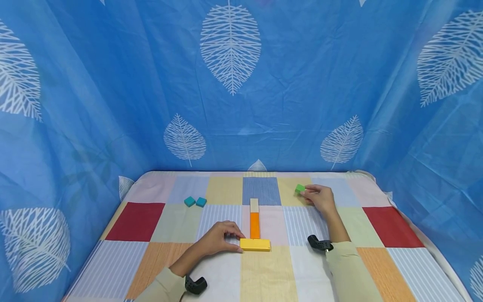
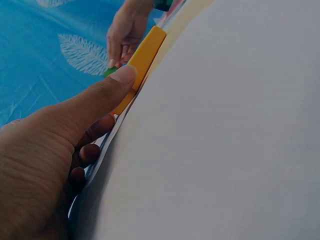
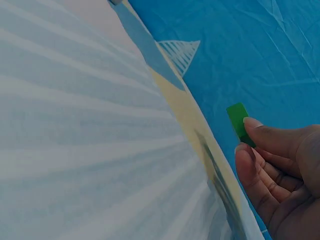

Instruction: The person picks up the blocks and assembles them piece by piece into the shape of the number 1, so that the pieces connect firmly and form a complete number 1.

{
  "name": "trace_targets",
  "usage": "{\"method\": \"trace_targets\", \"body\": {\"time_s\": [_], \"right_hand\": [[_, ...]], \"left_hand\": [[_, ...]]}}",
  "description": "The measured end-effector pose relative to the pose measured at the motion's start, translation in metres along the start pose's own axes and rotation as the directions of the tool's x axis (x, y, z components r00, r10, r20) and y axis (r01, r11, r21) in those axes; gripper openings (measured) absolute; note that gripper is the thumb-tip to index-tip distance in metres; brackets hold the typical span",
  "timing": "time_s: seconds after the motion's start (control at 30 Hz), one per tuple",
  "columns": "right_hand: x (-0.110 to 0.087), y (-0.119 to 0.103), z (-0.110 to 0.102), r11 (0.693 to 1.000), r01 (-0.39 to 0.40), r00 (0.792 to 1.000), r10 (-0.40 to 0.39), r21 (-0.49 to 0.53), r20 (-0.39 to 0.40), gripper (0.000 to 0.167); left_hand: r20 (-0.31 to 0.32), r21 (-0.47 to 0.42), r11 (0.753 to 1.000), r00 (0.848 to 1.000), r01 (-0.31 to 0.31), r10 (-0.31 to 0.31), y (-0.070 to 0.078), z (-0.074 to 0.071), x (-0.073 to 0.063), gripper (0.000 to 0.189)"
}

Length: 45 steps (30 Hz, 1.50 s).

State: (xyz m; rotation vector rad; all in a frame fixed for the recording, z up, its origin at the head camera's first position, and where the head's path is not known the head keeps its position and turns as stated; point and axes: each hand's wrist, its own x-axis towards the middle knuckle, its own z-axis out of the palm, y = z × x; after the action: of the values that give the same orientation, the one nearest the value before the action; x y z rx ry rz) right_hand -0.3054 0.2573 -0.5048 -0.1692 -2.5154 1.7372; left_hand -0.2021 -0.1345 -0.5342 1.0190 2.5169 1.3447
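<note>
Your left hand (image 1: 220, 239) pinches the left end of the yellow block (image 1: 255, 245); an orange block (image 1: 254, 225), then a white block (image 1: 254, 205), line up behind it. Those three look placed. Seemingly unplaced: the green block (image 1: 299, 188), pinched in your right hand (image 1: 320, 197) beyond the yellow block rightward, and two teal blocks (image 1: 190, 202) beyond it leftward. No container shows.

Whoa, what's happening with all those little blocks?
Someone is handling blocks on a patchwork cloth. Their left hand holds one end of the yellow block, and their right hand pinches a green block. An orange block and a pale block line up beyond the yellow one. Two teal blocks sit off to the left.
</note>
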Motion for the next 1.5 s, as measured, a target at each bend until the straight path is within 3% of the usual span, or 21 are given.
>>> {"method": "trace_targets", "body": {"time_s": [0.23,0.57,1.07,1.27,1.5], "right_hand": [[-0.004,-0.009,0.009,1.0,0.005,0.999,-0.006,0.03,0.037,0.038],[-0.006,-0.025,0.025,0.997,0.075,0.995,-0.076,0.016,0.069,0.035],[-0.007,-0.03,0.056,0.992,0.112,0.981,-0.119,0.054,0.151,0.036],[-0.004,-0.033,0.066,0.985,0.17,0.97,-0.17,0.019,0.171,0.033],[-0.002,-0.035,0.074,0.982,0.188,0.961,-0.177,-0.029,0.213,0.032]], "left_hand": [[0.004,-0.002,1.0,1.0,-0.006,0.006,0.001,-0.001,0.0,0.031],[-0.001,0.008,1.0,1.0,0.0,0.0,0.0,-0.001,0.001,0.031],[-0.002,0.002,1.0,1.0,-0.022,0.022,-0.002,0.0,0.0,0.03],[-0.003,-0.004,1.0,1.0,-0.026,0.026,-0.004,0.0,0.0,0.029],[-0.001,0.008,1.0,1.0,-0.018,0.018,-0.004,0.0,0.0,0.03]]}}
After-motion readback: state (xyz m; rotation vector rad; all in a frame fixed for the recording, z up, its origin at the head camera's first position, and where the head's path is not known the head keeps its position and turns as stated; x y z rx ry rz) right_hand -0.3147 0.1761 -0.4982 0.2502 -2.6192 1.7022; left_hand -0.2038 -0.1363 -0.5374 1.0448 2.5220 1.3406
